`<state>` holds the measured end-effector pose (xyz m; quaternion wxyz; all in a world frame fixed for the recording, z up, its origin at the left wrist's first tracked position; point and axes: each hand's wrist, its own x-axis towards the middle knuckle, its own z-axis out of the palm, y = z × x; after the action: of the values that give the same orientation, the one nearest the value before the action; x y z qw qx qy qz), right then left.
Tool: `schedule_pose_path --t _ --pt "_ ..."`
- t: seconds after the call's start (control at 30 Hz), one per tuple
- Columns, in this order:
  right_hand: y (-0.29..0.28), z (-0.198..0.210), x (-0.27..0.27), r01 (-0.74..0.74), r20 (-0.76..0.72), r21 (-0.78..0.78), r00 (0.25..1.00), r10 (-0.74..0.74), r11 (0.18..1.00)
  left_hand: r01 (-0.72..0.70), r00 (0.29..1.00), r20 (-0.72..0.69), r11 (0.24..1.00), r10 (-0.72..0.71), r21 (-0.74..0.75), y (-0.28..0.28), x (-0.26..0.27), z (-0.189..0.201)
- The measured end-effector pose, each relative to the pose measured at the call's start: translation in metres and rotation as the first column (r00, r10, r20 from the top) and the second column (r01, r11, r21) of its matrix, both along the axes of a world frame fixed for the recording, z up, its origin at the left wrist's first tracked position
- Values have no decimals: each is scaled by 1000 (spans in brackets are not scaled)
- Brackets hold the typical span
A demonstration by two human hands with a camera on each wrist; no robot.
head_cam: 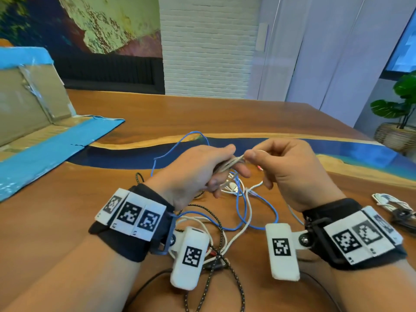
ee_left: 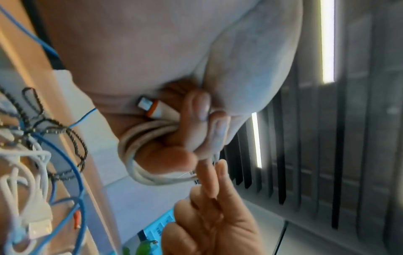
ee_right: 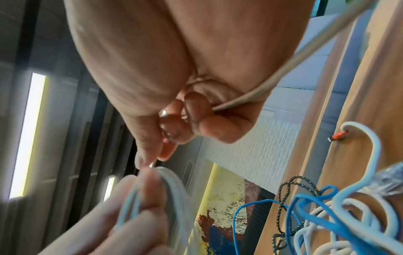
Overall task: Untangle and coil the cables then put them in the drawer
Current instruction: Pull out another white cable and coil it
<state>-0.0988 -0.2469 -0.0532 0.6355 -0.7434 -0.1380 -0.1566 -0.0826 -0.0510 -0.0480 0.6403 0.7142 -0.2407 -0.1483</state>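
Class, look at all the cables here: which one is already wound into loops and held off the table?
The off-white cable with the orange-collared plug: the left hand grips its loops while the right hand pinches them. The blue cable, white cable and black braided cable lie tangled on the table.

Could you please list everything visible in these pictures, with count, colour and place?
coiled cable: one, pale grey with an orange-ringed plug, held in the left hand above the table
blue cable: one, blue, loose in the tangle on the table
white cables: several, count unclear, in the same tangle
braided cable: one, black with yellow flecks, near edge of the tangle
bundled cable: one, white, at the table's right edge
cardboard box: one, brown with blue tape, far left
table: one, wood with a blue strip
potted plant: one, green, far right
left hand: grips the coil
right hand: pinches the coil's end
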Motion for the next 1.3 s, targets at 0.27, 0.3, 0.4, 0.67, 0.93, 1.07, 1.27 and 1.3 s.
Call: schedule_pose_path --t 0.27,0.3,0.4,0.67,0.93,1.07,1.27,1.3 --pt "10 -9 -1 -75 -138 -79 988 63 994 55 973 -155 825 -170 -563 11 -1 14" --pt "15 -11 -3 -119 -174 -159 981 91 980 16 978 -157 798 -138 -602 10 0 15" --pt "28 -11 -9 -247 -250 -358 955 163 900 -143 987 -146 800 69 -583 6 6 10" --pt "21 8 -21 -222 -98 -250 974 204 942 -233 961 169 970 219 64 -1 7 -6" --pt "5 -5 2 -15 -91 153 995 30 988 45 986 -158 993 -62 -106 7 -4 9" --pt "8 -10 3 -2 -159 75 987 14 997 -14 937 -309 866 -164 -501 10 -2 14" --pt "26 -11 -10 -263 -296 -380 943 152 887 -250 960 -242 821 141 -513 6 11 8" --pt "28 -9 -12 -291 -297 -443 940 168 848 -296 954 -186 849 237 -438 5 12 5"
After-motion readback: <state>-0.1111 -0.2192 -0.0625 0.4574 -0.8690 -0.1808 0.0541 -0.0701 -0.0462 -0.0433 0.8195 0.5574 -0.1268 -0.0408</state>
